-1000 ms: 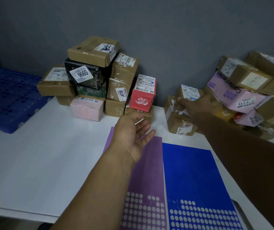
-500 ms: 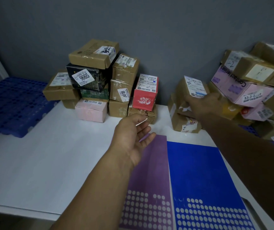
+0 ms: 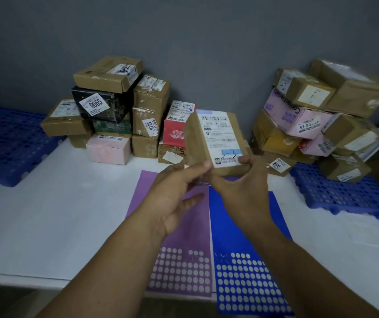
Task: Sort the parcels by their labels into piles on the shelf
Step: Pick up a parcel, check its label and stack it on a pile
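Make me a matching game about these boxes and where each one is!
Things:
1 nearest brown parcel
2 black box labelled 9665
3 pink box, left pile
4 blue sheet

Places:
A beside the purple sheet
B under the top brown box
C in the right hand
D under the green box

Pairs: 1-C, 2-B, 3-D, 4-A.

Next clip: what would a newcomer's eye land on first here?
A brown parcel is held up mid-frame over the white shelf, its white label facing the camera. Behind it on the left is a stack including a black box labelled 9665, and on the right a looser heap with a pink box. In front, a purple sheet and a blue sheet of dot stickers lie side by side.
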